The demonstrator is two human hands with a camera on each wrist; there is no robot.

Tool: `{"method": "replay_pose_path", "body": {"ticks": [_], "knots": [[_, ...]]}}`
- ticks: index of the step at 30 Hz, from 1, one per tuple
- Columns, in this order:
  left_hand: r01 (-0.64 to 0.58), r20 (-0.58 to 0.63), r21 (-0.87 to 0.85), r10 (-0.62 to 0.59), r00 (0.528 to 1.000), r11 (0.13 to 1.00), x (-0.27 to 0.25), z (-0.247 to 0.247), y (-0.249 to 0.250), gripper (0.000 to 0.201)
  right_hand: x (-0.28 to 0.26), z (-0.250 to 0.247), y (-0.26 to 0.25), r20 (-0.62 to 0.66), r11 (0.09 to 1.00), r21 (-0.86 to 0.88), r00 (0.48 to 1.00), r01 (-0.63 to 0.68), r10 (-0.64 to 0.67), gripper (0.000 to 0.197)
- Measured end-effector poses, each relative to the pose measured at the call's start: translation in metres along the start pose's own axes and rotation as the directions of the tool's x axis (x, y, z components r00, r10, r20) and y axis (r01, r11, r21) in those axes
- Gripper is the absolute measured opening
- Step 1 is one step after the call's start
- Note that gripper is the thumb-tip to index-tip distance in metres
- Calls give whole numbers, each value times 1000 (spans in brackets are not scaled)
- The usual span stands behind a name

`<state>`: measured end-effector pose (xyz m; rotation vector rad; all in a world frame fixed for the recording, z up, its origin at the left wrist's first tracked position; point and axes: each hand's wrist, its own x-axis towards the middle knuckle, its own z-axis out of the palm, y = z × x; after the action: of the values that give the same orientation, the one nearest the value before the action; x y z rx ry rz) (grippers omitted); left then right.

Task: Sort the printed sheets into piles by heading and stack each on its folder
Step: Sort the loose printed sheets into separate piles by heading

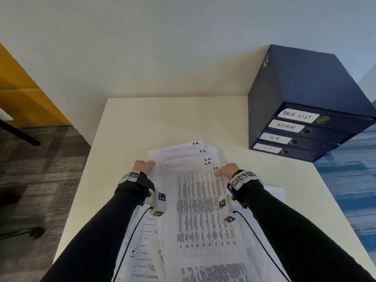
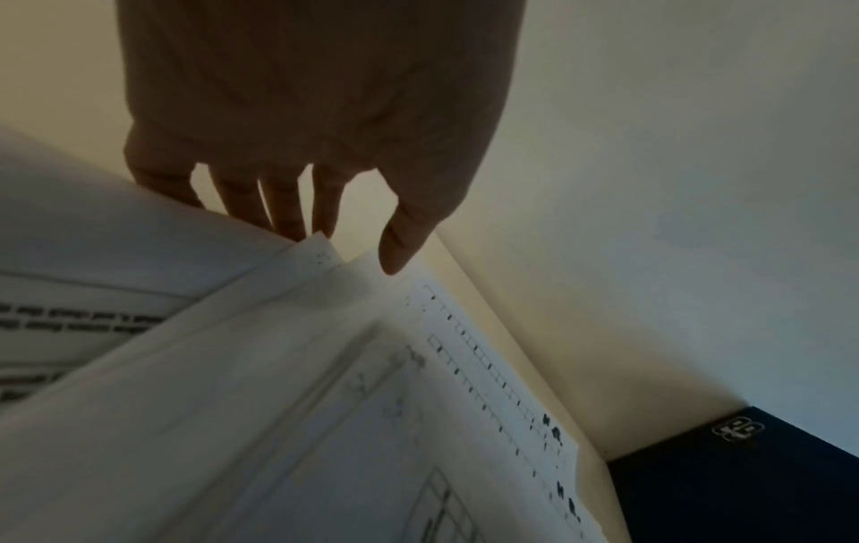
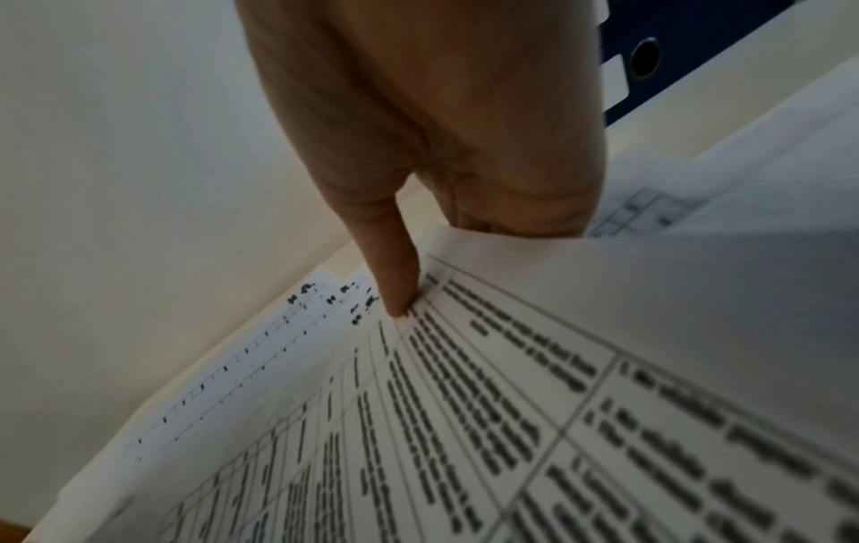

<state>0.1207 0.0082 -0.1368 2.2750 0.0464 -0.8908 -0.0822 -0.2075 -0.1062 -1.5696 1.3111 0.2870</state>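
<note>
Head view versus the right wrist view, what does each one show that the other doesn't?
Only the head view shows the left hand at the sheets' left edge and all four folder labels: TASK LIST, ADMIN, HR, IT. Only the right wrist view shows the thumb pressed on the top sheet with fingers tucked under its edge. Both show the right hand, the fanned sheets and the blue folders.

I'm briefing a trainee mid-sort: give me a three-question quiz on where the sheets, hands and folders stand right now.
1. True or false: the four folders stand upright side by side.
2. Which label is on the bottom folder? A) ADMIN B) IT C) HR
3. What heading is handwritten on the fanned sheets between the left hand and right hand?

Key: 1 false, they lie stacked flat. 2 B. 3 HR.
</note>
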Motion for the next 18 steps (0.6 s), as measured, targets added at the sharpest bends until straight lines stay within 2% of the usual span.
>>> {"method": "replay_pose_path", "body": {"ticks": [2, 7, 9, 10, 12, 13, 16, 18], "knots": [[-37, 2, -99, 37, 999, 994, 2, 5, -4, 52, -1, 4, -7, 13, 1000, 18, 1000, -19, 19, 59], [-104, 19, -212, 110, 994, 972, -10, 7, -1, 44, -4, 8, -10, 2, 997, 53, 999, 53, -53, 63], [-155, 20, -254, 166, 986, 955, -20, 5, 4, 51, -5, 9, -4, -34, 977, 152, 989, 150, -146, 63], [-182, -7, -266, 187, 982, 947, -25, 3, 6, 61, -6, 9, 1, -59, 958, 208, 980, 199, -191, 60], [-249, -71, -250, 238, 969, 936, -23, 2, 2, 86, -15, 10, 12, -97, 910, 309, 961, 275, -258, 37], [-288, -83, -228, 276, 957, 930, -27, 0, 3, 91, -18, 11, 18, -115, 889, 342, 952, 306, -283, 27], [-380, -142, -96, 365, 920, 920, -60, -6, 10, 83, -26, 9, 35, -160, 842, 396, 930, 367, -330, 17], [-449, -128, -150, 433, 892, 881, -72, -6, 11, 87, -36, 4, 37, -179, 806, 443, 919, 393, -351, 15]]}}
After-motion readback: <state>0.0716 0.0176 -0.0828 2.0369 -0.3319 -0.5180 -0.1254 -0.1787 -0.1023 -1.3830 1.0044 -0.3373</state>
